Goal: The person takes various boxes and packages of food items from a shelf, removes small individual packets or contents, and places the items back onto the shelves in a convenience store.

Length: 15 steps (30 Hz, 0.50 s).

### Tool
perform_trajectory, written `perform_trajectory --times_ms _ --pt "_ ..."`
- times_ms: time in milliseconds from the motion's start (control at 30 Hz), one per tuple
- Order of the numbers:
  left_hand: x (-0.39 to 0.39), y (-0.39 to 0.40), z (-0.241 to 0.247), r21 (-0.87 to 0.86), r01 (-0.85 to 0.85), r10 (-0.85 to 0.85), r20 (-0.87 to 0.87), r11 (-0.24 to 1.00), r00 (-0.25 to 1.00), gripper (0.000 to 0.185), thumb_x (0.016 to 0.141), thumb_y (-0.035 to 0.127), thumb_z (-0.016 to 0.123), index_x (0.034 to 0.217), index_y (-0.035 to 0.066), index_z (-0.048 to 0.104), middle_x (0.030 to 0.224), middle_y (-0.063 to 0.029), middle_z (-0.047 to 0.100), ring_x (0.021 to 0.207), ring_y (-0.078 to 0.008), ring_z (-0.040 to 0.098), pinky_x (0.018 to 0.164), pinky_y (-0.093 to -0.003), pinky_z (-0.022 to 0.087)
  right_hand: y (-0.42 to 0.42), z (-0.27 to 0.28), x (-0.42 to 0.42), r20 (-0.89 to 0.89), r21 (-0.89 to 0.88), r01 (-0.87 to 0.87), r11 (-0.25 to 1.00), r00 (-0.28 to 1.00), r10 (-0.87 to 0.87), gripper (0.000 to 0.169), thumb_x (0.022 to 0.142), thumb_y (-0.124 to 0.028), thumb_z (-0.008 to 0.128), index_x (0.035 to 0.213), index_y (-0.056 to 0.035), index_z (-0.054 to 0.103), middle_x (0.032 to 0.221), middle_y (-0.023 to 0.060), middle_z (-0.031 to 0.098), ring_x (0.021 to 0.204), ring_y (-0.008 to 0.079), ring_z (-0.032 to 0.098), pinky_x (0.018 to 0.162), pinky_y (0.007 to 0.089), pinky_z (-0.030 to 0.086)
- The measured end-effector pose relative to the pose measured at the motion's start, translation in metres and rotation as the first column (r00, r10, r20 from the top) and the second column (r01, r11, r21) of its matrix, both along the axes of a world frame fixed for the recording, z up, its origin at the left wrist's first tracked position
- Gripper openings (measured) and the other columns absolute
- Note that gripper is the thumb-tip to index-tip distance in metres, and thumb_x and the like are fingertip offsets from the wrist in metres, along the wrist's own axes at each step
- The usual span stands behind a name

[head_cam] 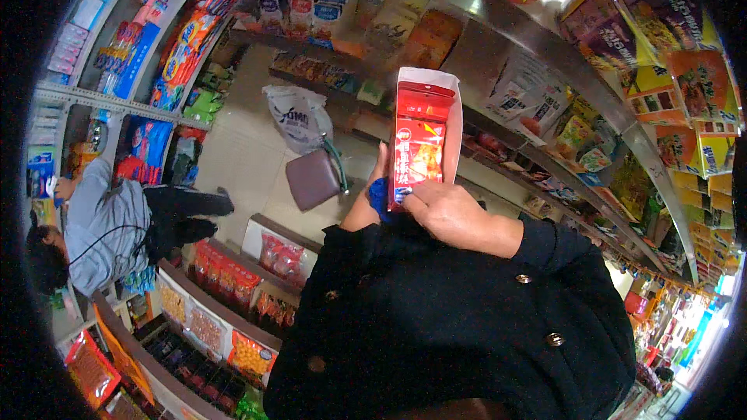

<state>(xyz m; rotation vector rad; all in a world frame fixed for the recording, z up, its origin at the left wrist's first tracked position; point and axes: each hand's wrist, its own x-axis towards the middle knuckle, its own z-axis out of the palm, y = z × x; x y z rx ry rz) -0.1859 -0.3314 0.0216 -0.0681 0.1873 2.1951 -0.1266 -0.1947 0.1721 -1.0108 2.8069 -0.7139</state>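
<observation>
A narrow open display box (454,122) with pale inner walls is held up before my chest. Inside it are red snack packets (419,154) that bear writing and a food picture. My left hand (369,201) supports the box from its left side, the fingers partly hidden behind it. A crumpled blue thing (380,198), perhaps cloth, is wedged between that palm and the box. The curled fingers of my right hand (446,213) grip the near end of the front packet, over the box's lower edge.
Shelves of packaged goods (513,99) curve along the right. On the tiled floor stand a brown-topped stool (313,179) and a white plastic bag (297,116). At left, another person (111,227) reaches toward a shelf. Low snack bins (216,326) lie lower left.
</observation>
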Motion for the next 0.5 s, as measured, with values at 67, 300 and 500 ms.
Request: perform_trajectory --times_ms 67,300,500 --pt "0.001 -0.006 0.010 0.059 -0.020 0.020 -0.013 0.998 1.000 0.061 0.090 0.053 0.042 0.134 0.011 0.034 0.126 -0.0142 0.045 0.103 -0.0262 0.048 0.085 -0.0407 0.041 -0.003 0.002 -0.003 0.094 -0.076 -0.093 0.993 0.990 0.100 0.019 0.078 -0.011 0.060 0.094 -0.0024 0.056 0.083 0.0139 0.058 0.080 0.0326 0.061 0.069 0.0409 0.051" --pt "0.001 -0.034 0.016 0.251 -0.087 0.090 -0.002 0.964 0.996 0.074 0.090 0.063 0.031 0.143 0.012 0.025 0.140 -0.0154 0.034 0.122 -0.0308 0.039 0.101 -0.0463 0.032 -0.008 0.037 -0.041 0.007 -0.113 0.142 0.983 0.990 -0.143 0.039 0.077 -0.006 0.062 0.115 -0.0014 0.055 0.106 0.0177 0.059 0.101 0.0355 0.057 0.082 0.0403 0.051" --pt "0.017 -0.038 0.039 0.284 -0.179 0.194 -0.024 0.942 0.981 0.082 0.090 0.070 0.021 0.149 0.013 0.016 0.151 -0.0156 0.024 0.137 -0.0338 0.028 0.113 -0.0506 0.022 -0.022 0.009 -0.069 -0.040 0.158 0.100 0.982 0.995 -0.094 0.035 0.075 -0.016 0.065 0.103 0.0037 0.055 0.096 0.0173 0.061 0.091 0.0344 0.060 0.076 0.0400 0.053"
